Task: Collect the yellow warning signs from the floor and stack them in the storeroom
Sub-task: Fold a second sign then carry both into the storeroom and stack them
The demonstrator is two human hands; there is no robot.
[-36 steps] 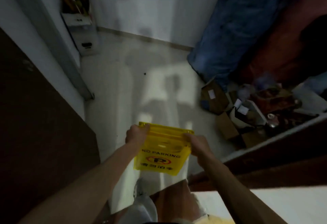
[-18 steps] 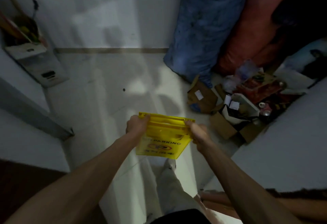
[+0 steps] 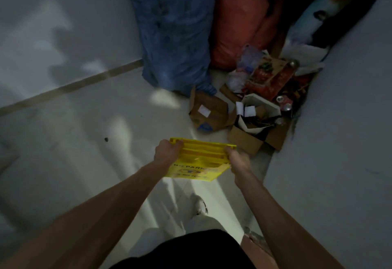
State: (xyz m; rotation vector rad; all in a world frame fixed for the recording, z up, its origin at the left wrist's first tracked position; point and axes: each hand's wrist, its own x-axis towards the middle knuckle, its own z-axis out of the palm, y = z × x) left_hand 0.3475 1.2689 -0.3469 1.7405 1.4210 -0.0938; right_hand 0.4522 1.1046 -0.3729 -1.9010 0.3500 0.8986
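Note:
I hold a stack of folded yellow warning signs (image 3: 201,158) in front of me, above the pale floor of a dim storeroom. The front face reads "NO PARKING" with a P symbol. My left hand (image 3: 166,152) grips the stack's left top corner. My right hand (image 3: 237,160) grips its right edge. The signs hang tilted, their top edge pointing away from me. How many signs are in the stack I cannot tell.
A large blue sack (image 3: 171,33) and an orange sack (image 3: 239,20) lean in the far corner. Cardboard boxes (image 3: 210,111) and cans, papers and packaging (image 3: 269,86) crowd the floor right of centre. A white wall (image 3: 339,141) stands at right. My shoe (image 3: 199,205) shows below.
I have stepped further into the room and the view has swung right, so the boxes and sacks are closer. The signs stay gripped in both hands, tilted a little flatter.

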